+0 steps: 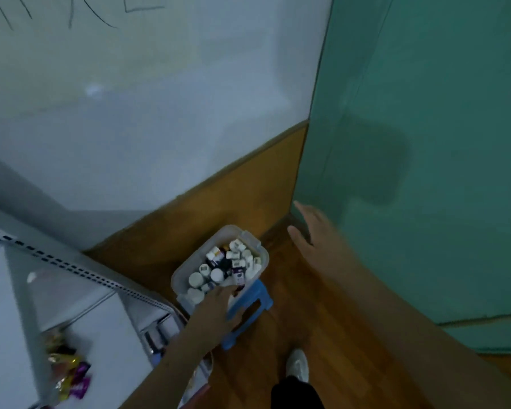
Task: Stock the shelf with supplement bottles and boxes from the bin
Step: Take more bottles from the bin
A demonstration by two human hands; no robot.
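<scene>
Small shop or stockroom corner: white slotted retail shelving (80, 270), snack packets (68, 370), bin (186, 270) of supplement bottles (219, 267), wood floor (322, 335).

Dim, bluish light; whole frame soft, motion-blurred; wide-angle bending at edges; dark shadow on green wall (425, 143).

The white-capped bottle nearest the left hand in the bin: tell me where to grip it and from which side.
Grip the white-capped bottle by its round cap, coming straight down from above. It stands upright in the bin, packed among other bottles, so only the cap is free; its sides look blocked. The left hand is right beside it.
</scene>
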